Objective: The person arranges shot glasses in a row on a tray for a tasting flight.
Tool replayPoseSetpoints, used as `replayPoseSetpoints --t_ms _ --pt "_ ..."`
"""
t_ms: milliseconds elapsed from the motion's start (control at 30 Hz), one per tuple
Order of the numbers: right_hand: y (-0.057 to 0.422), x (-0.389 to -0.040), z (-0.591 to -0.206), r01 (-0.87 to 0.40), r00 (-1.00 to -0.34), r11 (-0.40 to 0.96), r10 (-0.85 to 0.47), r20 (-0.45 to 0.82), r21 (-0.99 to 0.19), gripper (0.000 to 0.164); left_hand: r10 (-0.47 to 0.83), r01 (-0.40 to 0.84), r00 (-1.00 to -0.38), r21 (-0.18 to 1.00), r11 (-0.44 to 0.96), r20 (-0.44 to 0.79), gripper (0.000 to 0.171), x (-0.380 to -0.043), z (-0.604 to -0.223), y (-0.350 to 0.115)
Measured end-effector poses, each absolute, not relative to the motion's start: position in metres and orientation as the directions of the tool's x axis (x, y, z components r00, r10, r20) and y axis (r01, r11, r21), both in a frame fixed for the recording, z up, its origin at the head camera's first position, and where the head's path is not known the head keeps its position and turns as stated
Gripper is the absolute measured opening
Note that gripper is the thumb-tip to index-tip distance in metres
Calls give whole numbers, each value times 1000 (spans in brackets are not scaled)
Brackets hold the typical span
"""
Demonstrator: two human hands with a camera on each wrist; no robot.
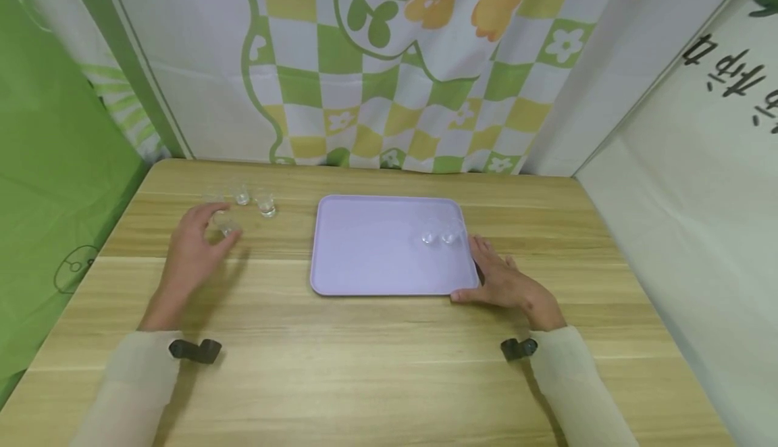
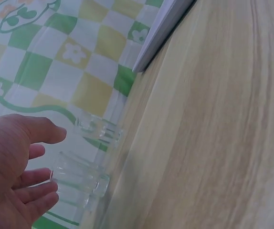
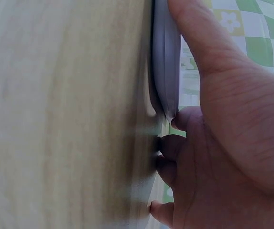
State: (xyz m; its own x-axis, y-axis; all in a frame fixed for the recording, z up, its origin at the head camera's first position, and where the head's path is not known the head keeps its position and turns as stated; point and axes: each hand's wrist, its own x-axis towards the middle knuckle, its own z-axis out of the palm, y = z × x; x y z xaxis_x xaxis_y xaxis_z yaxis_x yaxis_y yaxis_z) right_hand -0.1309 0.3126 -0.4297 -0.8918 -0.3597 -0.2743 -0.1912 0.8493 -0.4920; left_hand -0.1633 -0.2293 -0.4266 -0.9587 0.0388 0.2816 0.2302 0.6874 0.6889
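Note:
My left hand (image 1: 197, 241) is spread around a small clear shot glass (image 1: 227, 226) at the table's left. In the left wrist view, a gap shows between the thumb and the nearby glass (image 2: 79, 176), whose wall is close to the fingertips. Two more shot glasses stand just beyond, a nearer glass (image 1: 266, 205) and a farther glass (image 1: 242, 197). A lilac tray (image 1: 371, 251) lies mid-table, bearing two clear glasses (image 1: 428, 237) near its right edge. My right hand (image 1: 501, 281) rests against the tray's right front corner, thumb along the front edge and fingers extended along the right side.
The wooden table (image 1: 340, 366) meets a checked, flowered curtain (image 1: 389, 96) at the back. Green cloth (image 1: 55, 163) hangs at the left, and a white sheet with dark writing (image 1: 687, 183) stands at the right.

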Motion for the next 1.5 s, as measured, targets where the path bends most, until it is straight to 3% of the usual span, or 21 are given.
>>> replayPoseSetpoints --t_ms 333,800,1500 --pt "312 -130 -429 -188 -892 848 -358 -275 -496 126 12 160 -979 741 652 202 61 -171 -430 -233" --pt "312 -131 -428 -185 -892 850 -356 -278 -494 126 -35 86 -988 722 686 150 64 -177 -435 -237" --pt "311 -130 -427 -183 -891 850 -355 -281 -495 128 14 102 -992 735 670 125 52 -177 -438 -238"
